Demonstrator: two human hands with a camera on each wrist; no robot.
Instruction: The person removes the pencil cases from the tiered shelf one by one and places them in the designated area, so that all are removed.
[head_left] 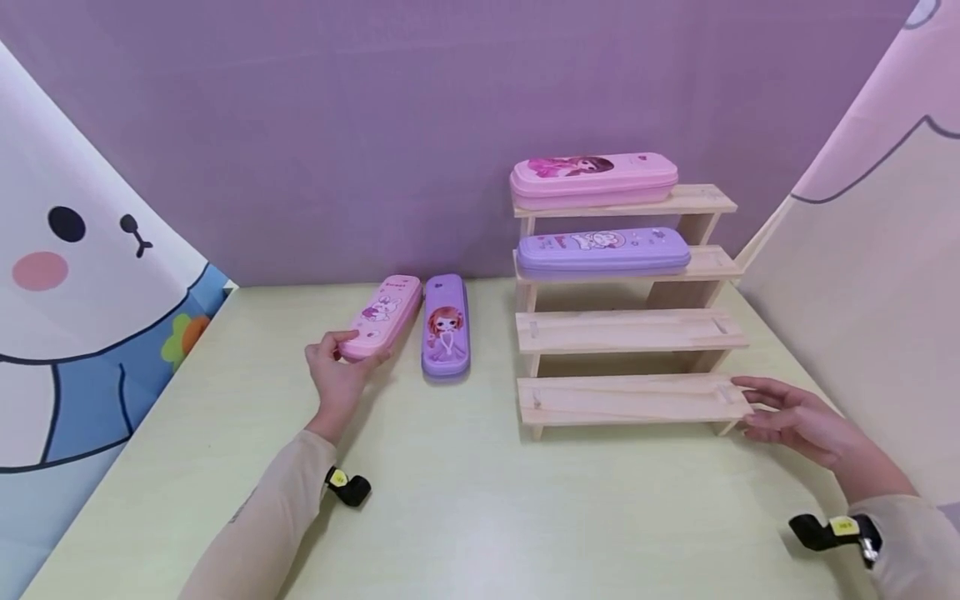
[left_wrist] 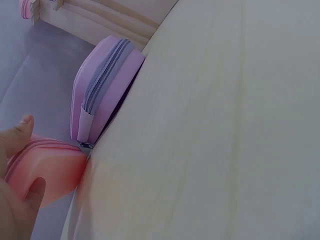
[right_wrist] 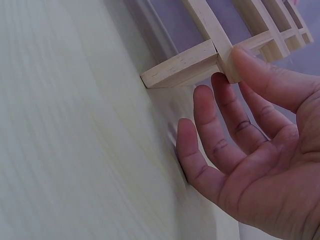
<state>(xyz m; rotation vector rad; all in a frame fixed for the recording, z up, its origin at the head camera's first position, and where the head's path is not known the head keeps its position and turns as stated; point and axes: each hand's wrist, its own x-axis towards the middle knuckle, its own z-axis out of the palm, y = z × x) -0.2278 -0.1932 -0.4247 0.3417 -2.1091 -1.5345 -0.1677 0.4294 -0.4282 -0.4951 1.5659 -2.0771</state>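
Note:
My left hand grips the near end of a pink pencil case between thumb and fingers, and the case lies slanted at the back left of the table. Just right of it lies a purple pencil case with a girl printed on its lid; its zip side shows in the left wrist view. At the right end of the lowest step of a wooden step rack, my right hand pinches the board's corner. In the right wrist view the thumb is on the board's end and a fingertip is beneath it, the other fingers spread.
The rack's top step bears a pink pencil case, and a lilac pencil case lies on the step below. Behind stands a purple cloth backdrop. Printed cloth walls flank the pale table.

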